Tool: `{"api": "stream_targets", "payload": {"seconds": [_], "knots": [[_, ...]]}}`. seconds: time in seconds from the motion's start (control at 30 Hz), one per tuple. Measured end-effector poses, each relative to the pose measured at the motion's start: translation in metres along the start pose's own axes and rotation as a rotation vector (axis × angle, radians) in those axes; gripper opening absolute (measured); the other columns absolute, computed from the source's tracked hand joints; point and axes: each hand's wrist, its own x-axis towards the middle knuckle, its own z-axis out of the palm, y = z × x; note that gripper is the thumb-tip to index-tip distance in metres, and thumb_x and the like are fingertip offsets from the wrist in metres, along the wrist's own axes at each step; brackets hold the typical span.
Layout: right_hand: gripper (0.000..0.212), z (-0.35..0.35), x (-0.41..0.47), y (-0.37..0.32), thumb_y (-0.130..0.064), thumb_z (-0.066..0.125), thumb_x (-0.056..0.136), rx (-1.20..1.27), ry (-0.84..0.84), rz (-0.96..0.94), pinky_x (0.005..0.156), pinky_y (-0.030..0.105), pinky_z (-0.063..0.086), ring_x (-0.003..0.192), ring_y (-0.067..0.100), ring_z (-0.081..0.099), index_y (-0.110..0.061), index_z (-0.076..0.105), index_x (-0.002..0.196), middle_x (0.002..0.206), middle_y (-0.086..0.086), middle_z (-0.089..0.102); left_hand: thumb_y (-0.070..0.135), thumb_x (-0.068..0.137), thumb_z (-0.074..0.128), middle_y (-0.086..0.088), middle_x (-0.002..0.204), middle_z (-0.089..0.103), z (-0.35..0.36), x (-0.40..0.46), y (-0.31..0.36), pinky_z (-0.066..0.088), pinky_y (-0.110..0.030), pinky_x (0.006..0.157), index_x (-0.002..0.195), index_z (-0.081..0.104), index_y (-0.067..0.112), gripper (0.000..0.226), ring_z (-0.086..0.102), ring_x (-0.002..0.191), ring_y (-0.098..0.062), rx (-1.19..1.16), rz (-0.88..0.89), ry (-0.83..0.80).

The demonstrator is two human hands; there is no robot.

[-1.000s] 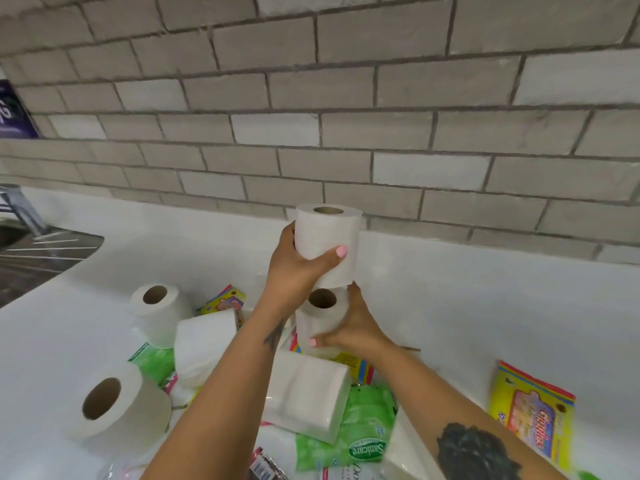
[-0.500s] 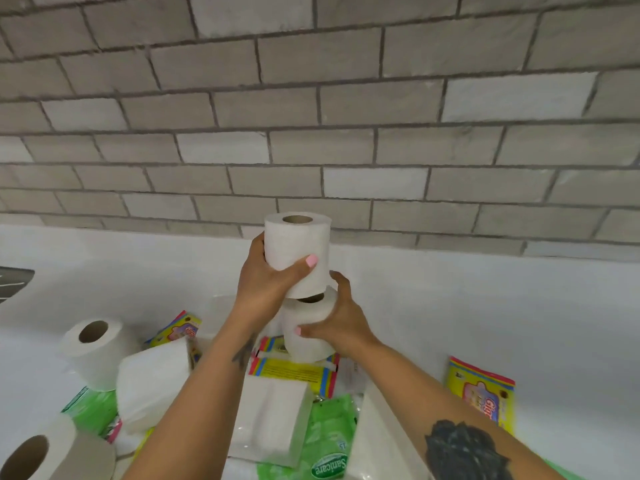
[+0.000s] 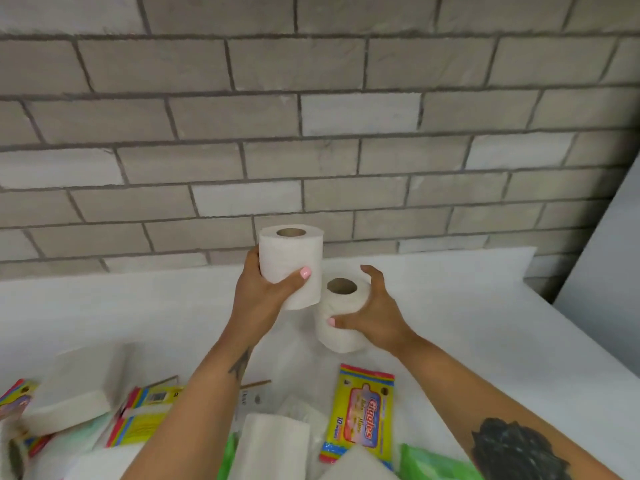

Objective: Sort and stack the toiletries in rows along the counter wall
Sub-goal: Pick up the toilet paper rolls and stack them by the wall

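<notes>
Toilet rolls (image 3: 290, 265) in both hands, near counter wall (image 3: 311, 150)

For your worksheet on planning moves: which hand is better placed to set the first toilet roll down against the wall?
Right. The right hand holds its roll lower, nearer the counter; the left hand holds its roll higher.

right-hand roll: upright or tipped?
Roughly upright: the toilet roll in the right hand shows its core opening facing up, leaning slightly.

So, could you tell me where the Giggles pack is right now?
The Giggles pack lies flat on the counter, lower centre-right, below the right hand.
</notes>
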Motion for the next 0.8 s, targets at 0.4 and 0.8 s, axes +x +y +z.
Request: {"api": "stream_targets", "payload": {"seconds": [0.4,0.8], "knots": [[0.099,-0.075,0.044,0.06,-0.017,0.088,0.06,0.116,0.227,0.036,0.082,0.03,0.046,0.101,0.016,0.054,-0.031,0.023,0.133,0.107,-0.013,0.054,0.038,0.051,0.089,0.011,0.121,0.059,0.094,0.043,-0.087,0.055,-0.038,0.089,0.125,0.046,0.028,0.086,0.06,0.109,-0.011,0.101,-0.062,-0.02],[0.103,-0.073,0.082,0.101,-0.012,0.087,0.06,0.095,0.277,0.086,0.085,0.031,0.044,0.102,0.018,0.051,-0.022,0.021,0.137,0.112,-0.004,0.052,0.066,0.051,0.074,0.011,0.122,0.059,0.133,0.063,-0.158,0.044,-0.045,0.101,0.126,0.047,0.03,0.088,0.055,0.116,-0.014,0.434,-0.064,0.021]]}}
